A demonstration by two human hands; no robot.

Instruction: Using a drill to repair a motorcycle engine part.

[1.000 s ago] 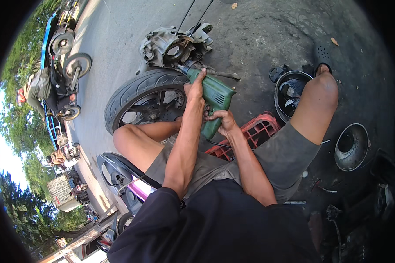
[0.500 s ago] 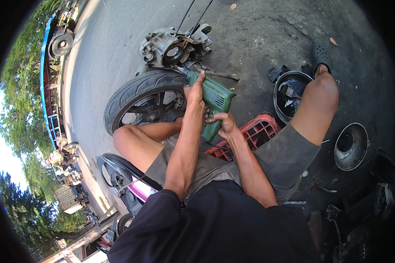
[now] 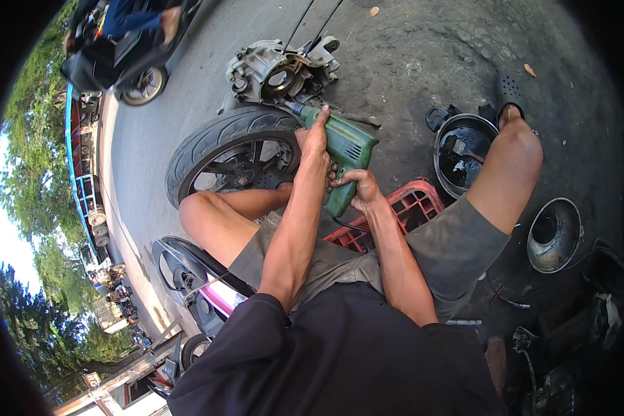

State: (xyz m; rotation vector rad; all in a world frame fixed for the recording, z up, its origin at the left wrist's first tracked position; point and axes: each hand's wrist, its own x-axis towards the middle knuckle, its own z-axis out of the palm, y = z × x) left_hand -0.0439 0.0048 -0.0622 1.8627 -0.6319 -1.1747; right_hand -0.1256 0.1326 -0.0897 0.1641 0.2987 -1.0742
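- Green drill (image 3: 347,142): contact of its tip with engine casing (image 3: 255,71) too small to tell; handle partly covered by right grip (image 3: 357,186).
- Wheel (image 3: 244,172): lower edge hidden behind left leg (image 3: 232,208).
- Motorbike (image 3: 121,59): rider cut off by upper edge.
- Lower-right clutter (image 3: 607,312): too dark to identify.

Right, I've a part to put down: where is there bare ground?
Bare grey ground lies between the silver metal engine casing and the right foot's black clog. Crowded: from the black-tyred wheel past the green drill and red plastic crate to the round metal basin.
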